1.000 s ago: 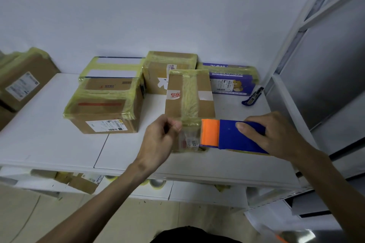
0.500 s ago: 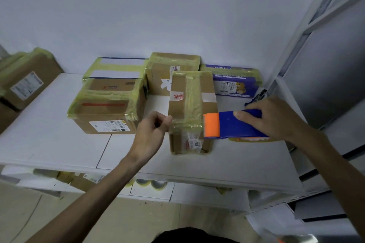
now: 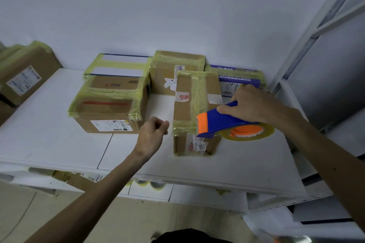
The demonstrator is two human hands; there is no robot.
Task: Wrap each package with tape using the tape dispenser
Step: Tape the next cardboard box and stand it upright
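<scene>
A narrow cardboard package point(image 3: 182, 112) with yellowish tape along its top stands on the white shelf point(image 3: 49, 140). My right hand point(image 3: 252, 104) grips the blue tape dispenser point(image 3: 215, 122). Its orange head lies against the package's right front top edge. The tape roll point(image 3: 264, 134) hangs off to the right. My left hand point(image 3: 151, 136) hovers just left of the package, apart from it. Its fingers are curled with the thumb against them, and I see nothing in it.
Several tape-wrapped boxes stand behind and to the left: a large one point(image 3: 106, 108), a flat one point(image 3: 118, 65), a tall one point(image 3: 167, 71) and a purple one point(image 3: 233, 77). Another box point(image 3: 25, 73) sits far left. Spare tape rolls point(image 3: 156, 184) lie below. A metal frame point(image 3: 316, 25) rises on the right.
My left hand has let go of the package's front corner and drawn back to the left. The dispenser has risen from the front face to the package's top right edge.
</scene>
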